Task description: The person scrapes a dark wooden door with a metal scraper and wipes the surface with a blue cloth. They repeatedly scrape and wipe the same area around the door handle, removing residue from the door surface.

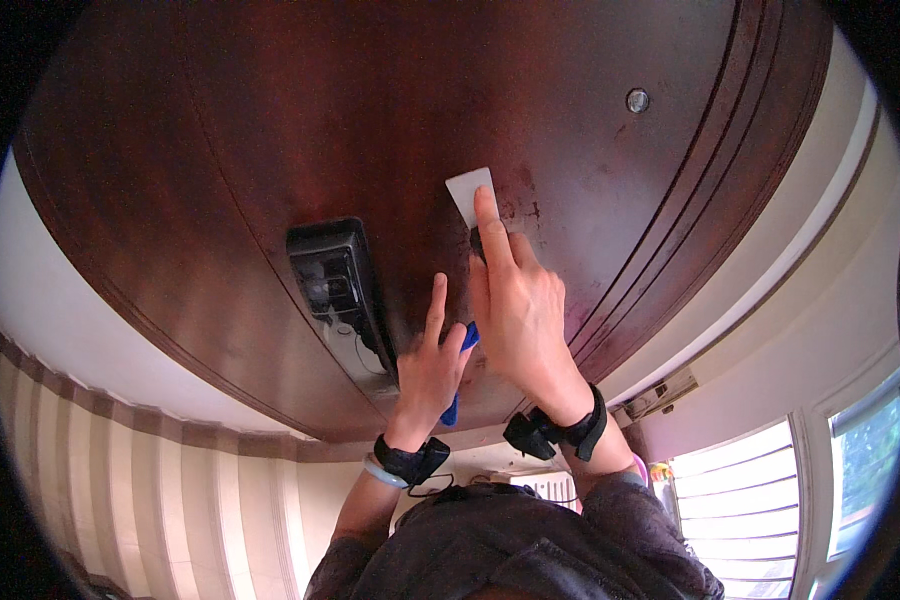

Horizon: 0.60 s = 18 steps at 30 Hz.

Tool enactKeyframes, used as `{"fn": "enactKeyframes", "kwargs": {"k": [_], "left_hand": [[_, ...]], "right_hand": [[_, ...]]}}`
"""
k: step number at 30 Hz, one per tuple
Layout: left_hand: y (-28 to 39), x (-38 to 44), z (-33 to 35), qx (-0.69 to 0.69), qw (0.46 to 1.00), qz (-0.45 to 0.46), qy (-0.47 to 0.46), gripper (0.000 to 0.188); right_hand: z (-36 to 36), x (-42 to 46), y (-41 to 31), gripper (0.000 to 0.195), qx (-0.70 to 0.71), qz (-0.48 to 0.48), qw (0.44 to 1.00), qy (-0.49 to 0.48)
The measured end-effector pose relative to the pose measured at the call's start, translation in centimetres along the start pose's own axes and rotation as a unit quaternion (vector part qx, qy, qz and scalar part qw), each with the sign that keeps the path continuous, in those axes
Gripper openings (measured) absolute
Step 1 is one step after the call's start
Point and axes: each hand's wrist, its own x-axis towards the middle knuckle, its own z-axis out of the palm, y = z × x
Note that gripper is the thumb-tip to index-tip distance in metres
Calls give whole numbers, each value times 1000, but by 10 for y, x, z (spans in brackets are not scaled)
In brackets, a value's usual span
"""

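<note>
My right hand [521, 307] grips the dark handle of a scraper [465, 189] with a flat, pale blade. Its index finger lies stretched along the blade, which is against a dark reddish-brown wooden door [390, 112]. Dark smudges and scraped-looking marks [529, 210] show on the door just right of the blade. Lower and to the left, my left hand [427, 367] holds a blue cloth [451, 412], mostly hidden behind the fingers and palm. The left index finger points up, close to the door; whether it touches I cannot tell.
A glossy black electronic door lock [337, 289] juts out left of my left hand. A round peephole [637, 100] sits at the upper right. Grooved moulding [667, 202] runs down the door's right side. Barred windows [739, 510] are at lower right, striped wall [150, 480] at lower left.
</note>
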Motion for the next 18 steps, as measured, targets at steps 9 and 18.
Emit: {"fn": "enactKeyframes", "kwargs": {"k": [9, 18], "left_hand": [[1, 0, 0, -5, 1000, 1, 2, 23], [3, -1, 0, -23, 1000, -13, -17, 26]], "right_hand": [[2, -1, 2, 67, 5, -6, 1000, 5], [5, 0, 2, 66, -3, -1, 1000, 6]]}}
